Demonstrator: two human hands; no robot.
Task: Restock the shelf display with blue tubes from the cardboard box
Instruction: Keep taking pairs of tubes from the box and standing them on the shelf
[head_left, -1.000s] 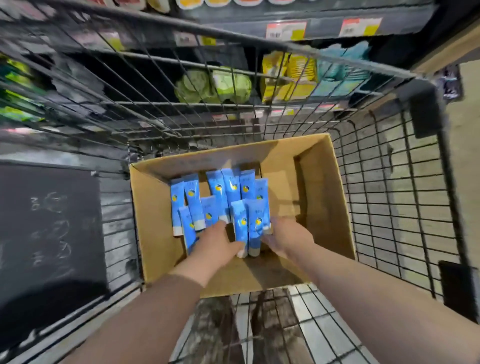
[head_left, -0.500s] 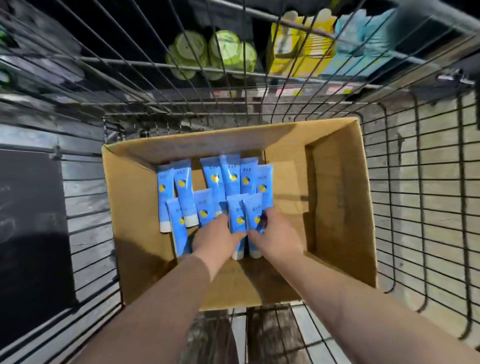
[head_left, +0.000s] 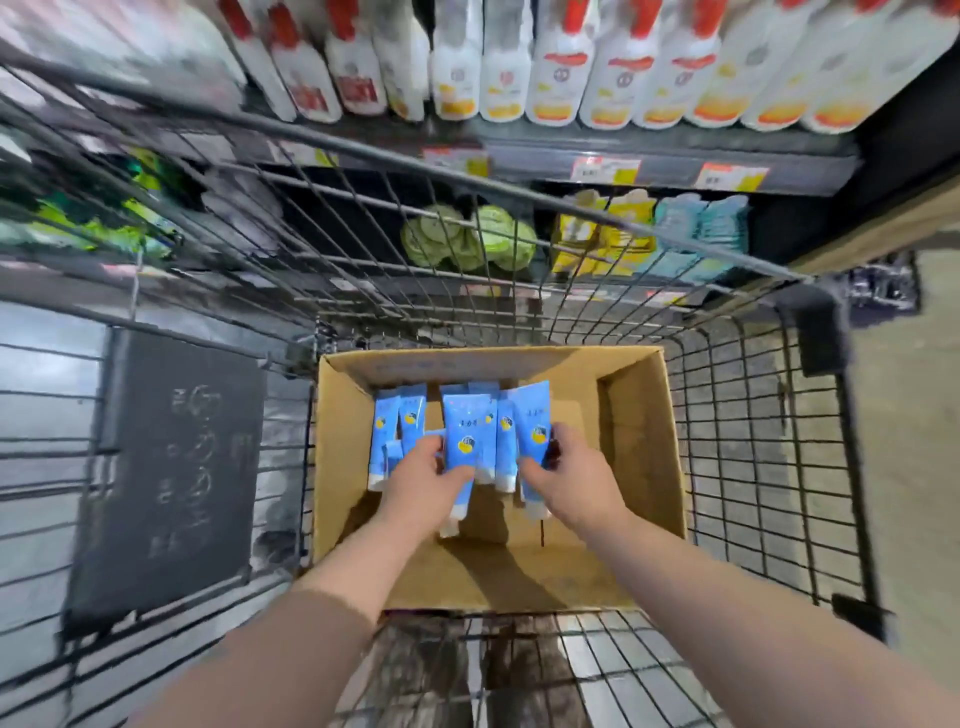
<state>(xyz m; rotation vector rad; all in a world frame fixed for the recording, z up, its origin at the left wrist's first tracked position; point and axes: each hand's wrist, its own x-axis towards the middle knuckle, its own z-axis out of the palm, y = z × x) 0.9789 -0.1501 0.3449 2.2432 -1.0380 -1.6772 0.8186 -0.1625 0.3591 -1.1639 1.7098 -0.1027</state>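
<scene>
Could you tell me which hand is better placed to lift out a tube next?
Probably the right hand: its blue tube stands beside the cardboard box's bare half; the left hand's is crowded.

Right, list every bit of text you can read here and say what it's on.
Nothing is legible enough to quote.
On the blue tubes: dark print above a yellow emblem, blurred.
On the price tags: too small.
On the white bottles: labels blurred.
On the dark board: pale scrawl, illegible.
On the cardboard box: faint marks, unreadable.
</scene>
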